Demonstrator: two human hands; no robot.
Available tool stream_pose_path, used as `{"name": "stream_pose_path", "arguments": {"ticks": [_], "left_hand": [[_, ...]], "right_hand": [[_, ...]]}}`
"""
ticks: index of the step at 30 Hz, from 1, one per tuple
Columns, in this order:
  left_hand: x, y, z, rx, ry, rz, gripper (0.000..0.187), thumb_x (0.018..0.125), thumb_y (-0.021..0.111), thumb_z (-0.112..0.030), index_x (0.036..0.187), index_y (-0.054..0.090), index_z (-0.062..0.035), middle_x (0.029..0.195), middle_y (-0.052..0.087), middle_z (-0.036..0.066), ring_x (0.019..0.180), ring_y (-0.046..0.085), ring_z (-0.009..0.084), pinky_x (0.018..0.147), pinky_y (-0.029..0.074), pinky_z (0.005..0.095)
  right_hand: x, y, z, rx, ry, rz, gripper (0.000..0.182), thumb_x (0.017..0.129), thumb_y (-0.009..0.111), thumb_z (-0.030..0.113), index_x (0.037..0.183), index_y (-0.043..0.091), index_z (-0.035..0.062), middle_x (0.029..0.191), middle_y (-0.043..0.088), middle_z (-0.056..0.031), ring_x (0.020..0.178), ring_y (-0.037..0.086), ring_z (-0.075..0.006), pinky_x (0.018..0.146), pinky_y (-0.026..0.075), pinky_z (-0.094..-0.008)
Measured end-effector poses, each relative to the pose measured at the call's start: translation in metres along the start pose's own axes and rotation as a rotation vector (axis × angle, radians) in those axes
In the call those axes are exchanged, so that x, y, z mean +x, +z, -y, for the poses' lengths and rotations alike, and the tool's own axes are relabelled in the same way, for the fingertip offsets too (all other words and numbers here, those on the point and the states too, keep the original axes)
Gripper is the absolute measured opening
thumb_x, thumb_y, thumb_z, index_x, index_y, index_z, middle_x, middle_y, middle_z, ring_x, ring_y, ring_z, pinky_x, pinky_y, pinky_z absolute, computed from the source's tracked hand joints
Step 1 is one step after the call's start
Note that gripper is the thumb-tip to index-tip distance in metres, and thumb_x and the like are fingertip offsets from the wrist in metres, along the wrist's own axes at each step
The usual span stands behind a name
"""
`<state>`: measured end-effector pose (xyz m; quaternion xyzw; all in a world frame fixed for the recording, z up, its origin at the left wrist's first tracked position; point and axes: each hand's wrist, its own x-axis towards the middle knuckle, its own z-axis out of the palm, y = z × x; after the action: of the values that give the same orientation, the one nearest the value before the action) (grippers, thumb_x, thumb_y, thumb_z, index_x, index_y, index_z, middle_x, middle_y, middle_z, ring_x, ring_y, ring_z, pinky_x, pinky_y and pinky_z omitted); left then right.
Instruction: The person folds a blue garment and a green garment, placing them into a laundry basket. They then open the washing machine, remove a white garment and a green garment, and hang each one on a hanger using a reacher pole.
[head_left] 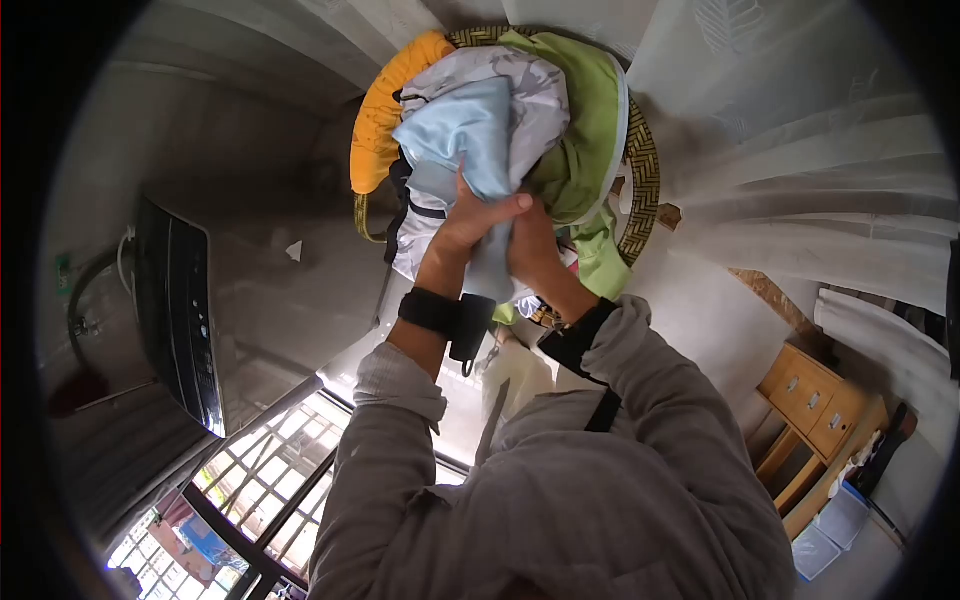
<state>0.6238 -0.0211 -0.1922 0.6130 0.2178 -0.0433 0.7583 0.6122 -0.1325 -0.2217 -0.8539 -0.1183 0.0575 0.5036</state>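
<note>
Over a woven basket, both my hands are close together on a shiny light blue cloth. My left hand grips its lower part, thumb laid across toward the other hand. Right beside it, my right hand is closed on the same cloth, its fingers mostly hidden. Beneath lies a pale grey patterned garment with dark trim. An orange cloth hangs over the basket's left side, and a green garment drapes over the right side.
A dark-panelled appliance, perhaps a washing machine, stands on the left. White curtains hang behind and right of the basket. At lower right are a wooden drawer cabinet and a clear plastic box. A barred window is at lower left.
</note>
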Motion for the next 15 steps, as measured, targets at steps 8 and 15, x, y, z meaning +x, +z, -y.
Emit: {"name": "stream_pose_path", "arguments": {"ticks": [8,15], "left_hand": [[0.027,-0.031,-0.006,0.243,-0.299,-0.266,0.026,0.076,0.059,-0.008,0.101,0.060,-0.0012,0.089,0.062,0.006,0.079,0.060,0.0167,0.071,0.048,0.0268],[-0.007,-0.077,-0.038,-0.330,-0.027,0.123,0.027,0.085,0.052,-0.024,0.103,0.059,-0.0056,0.102,0.058,0.009,0.097,0.056,0.0195,0.088,0.043,0.0299]], "right_hand": [[0.006,-0.004,-0.017,0.410,0.074,-0.129,0.041,0.071,0.064,0.012,0.107,0.052,-0.0005,0.101,0.056,-0.0124,0.086,0.054,-0.0249,0.072,0.045,-0.0324],[0.032,-0.053,-0.044,0.740,0.801,-0.438,0.065,0.066,0.076,0.019,0.119,0.044,-0.0011,0.109,0.055,-0.0125,0.091,0.056,-0.0194,0.078,0.045,-0.0291]]}}
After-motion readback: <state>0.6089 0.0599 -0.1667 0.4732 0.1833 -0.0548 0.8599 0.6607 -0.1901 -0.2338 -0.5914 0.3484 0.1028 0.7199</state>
